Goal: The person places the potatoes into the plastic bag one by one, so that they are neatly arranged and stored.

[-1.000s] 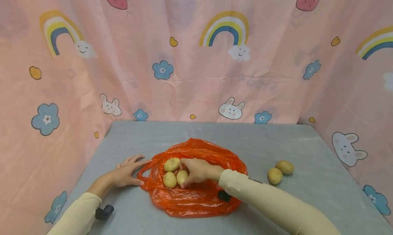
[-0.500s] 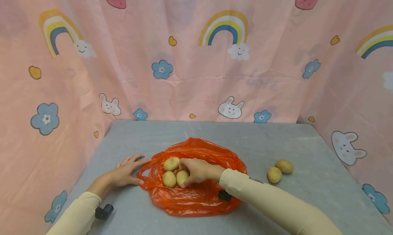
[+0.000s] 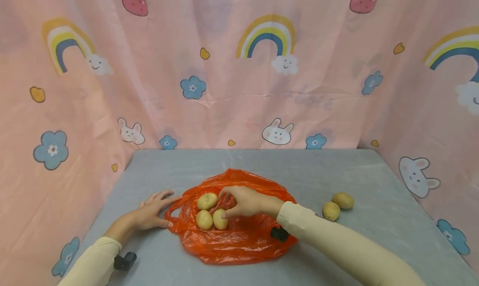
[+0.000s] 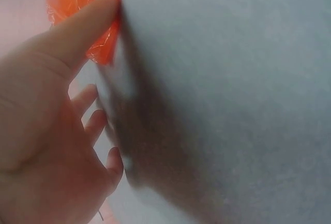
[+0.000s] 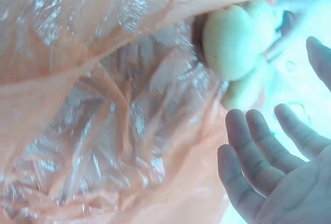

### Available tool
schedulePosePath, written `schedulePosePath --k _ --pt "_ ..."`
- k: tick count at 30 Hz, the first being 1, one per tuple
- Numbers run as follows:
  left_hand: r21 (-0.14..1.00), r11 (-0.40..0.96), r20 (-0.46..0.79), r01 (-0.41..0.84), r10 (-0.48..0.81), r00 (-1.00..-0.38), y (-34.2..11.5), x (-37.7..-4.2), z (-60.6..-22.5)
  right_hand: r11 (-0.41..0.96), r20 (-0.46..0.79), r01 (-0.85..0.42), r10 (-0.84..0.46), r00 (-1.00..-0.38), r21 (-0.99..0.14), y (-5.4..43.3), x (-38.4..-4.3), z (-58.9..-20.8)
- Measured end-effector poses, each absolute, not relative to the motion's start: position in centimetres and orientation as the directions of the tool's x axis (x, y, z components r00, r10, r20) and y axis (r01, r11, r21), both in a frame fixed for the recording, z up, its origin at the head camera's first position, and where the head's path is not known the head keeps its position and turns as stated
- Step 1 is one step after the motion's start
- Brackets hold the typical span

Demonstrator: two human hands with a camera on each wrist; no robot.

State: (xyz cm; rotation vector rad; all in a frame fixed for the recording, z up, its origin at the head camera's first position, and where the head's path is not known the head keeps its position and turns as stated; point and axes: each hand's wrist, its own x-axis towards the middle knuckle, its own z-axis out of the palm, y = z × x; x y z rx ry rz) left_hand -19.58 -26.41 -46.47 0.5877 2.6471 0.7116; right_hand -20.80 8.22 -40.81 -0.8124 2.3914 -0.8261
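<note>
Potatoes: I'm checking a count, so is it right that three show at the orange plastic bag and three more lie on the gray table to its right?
Not quite: the head view shows only two loose potatoes on the gray table to the right of the orange plastic bag. Three do show at the bag.

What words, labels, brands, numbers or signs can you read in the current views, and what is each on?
No readable text in any view.
Pink cartoon-print fabric curtain: faint letter-like marks, too blurred to read.
Cream fabric right sleeve: small dark mark, too small to read.
Crinkled orange plastic bag and oval yellow potatoes: no lettering I can make out.
</note>
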Motion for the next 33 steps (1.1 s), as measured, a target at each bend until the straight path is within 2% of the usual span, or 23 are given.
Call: schedulePosePath --k 15,22,33 --pt "0.555 0.786 -0.217 0.271 0.452 -0.865 -26.5 -19.7 -46.9 0.592 -0.085 -0.376 -0.605 -0.791 -0.713 14.3 -18.8 -38.2" --pt "0.549 0.791 -0.227 0.271 0.453 -0.862 -26.3 -19.4 -46.8 0.538 -0.025 -0.38 -0.6 -0.8 -0.753 17.8 -18.0 -38.3" --pt "0.556 0.779 -0.199 0.288 0.462 -0.864 -26.4 -19.4 -46.8 0.512 0.024 -0.327 -0.511 -0.859 -0.794 22.9 -16.9 -39.6"
